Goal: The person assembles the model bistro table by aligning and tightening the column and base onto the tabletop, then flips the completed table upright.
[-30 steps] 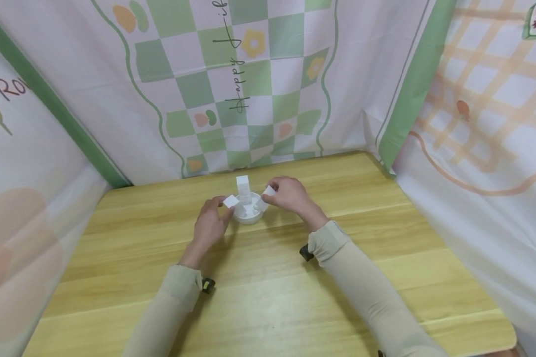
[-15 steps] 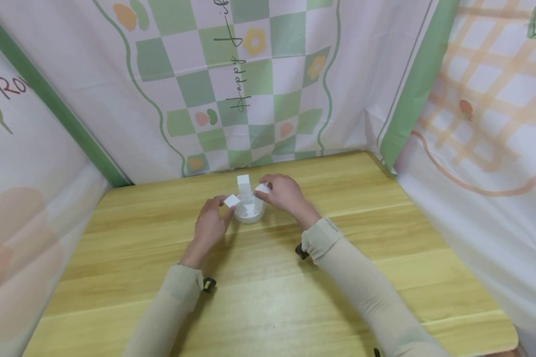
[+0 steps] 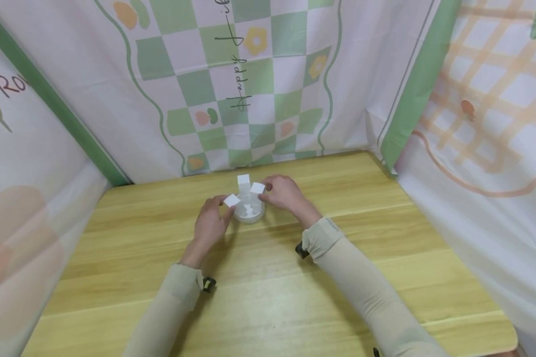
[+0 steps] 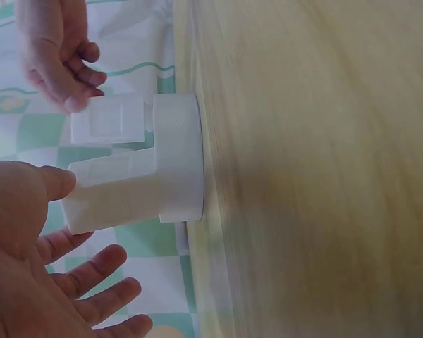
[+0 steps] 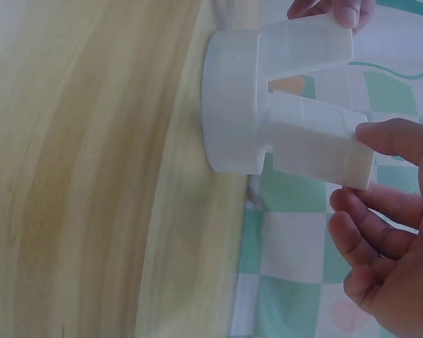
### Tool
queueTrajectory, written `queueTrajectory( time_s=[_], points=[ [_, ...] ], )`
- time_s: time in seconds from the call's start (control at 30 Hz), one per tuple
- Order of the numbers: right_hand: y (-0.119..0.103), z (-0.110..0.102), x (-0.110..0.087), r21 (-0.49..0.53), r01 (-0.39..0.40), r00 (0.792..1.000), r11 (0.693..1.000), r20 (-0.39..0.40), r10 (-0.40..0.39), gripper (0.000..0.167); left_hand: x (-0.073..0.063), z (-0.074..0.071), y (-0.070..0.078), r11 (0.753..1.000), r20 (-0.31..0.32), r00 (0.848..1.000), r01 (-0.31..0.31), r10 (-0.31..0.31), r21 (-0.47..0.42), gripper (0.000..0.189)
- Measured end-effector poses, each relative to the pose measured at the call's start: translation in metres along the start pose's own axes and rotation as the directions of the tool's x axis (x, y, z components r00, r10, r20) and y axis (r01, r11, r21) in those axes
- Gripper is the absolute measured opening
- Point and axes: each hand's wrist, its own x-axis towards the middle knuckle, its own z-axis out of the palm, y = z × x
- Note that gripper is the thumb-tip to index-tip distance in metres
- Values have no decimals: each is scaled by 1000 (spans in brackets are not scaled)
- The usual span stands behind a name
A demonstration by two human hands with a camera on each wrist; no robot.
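Note:
On the table, near its far edge, stands a shallow round white base with white square-ended blocks rising from it. My left hand pinches the left block near its top between thumb and index finger; the other fingers are spread apart. Opposite, my right hand pinches the right block by its upper end, thumb on one side and index finger on the other. Between and behind them, a third block stands upright, with no hand touching it. How the blocks' lower ends meet the base is hard to see.
The wooden table stretches toward me and to both sides. A checked green and white cloth hangs behind it, with printed cloths at left and right. Both sleeves carry small dark devices near the wrists.
My right hand has shifted left with its block, which leaned outward to the right before and now stands closer to the back block. My left hand and its block stay where they were.

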Motion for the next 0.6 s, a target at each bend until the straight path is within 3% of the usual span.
queueTrajectory(
  time_s=[0.2,0.4,0.6],
  points=[
    [0,5,0,79,6,1000,997,-4,-6,52,1,0,-2,1000,11,1000,8,-8,10,49],
    [2,6,-1,38,54,999,998,6,-54,57,3,0,-4,1000,10,1000,-2,2,20,50],
    [4,4,-1,31,30,999,999,17,-30,56,2,0,-5,1000,2,1000,-12,12,13,48]
  ],
)
